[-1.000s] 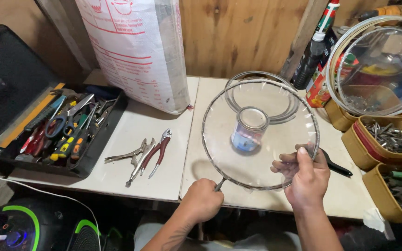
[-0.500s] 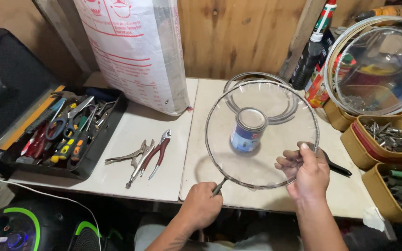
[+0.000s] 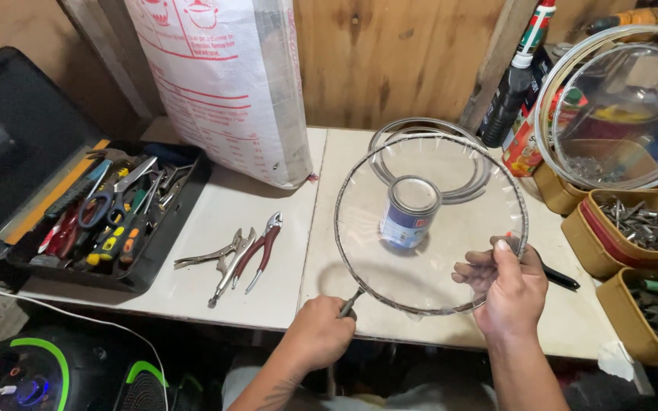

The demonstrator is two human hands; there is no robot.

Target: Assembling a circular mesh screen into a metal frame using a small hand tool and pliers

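Note:
I hold a round wire hoop covered with clear plastic film (image 3: 367, 259) level above the white table (image 3: 268, 205). My left hand (image 3: 318, 335) grips the hoop's short wire stem at the near edge. My right hand (image 3: 506, 288) pinches the hoop's right rim between thumb and fingers. Seen through the film, a small blue tin can (image 3: 410, 211) with a silver lid stands on the table. Behind the can lies a stack of bare wire rings (image 3: 428, 129).
Pliers (image 3: 231, 257) lie loose left of the hoop. An open black toolbox (image 3: 108, 213) with several hand tools sits at the left. A large white sack (image 3: 230, 84) leans on the wooden wall. At the right are another film-covered hoop (image 3: 626, 106), a dark bottle (image 3: 513, 91) and yellow bins of hardware (image 3: 634, 224).
The hoop has stayed in both hands and shifted slightly. My right hand's grip on the rim has tightened.

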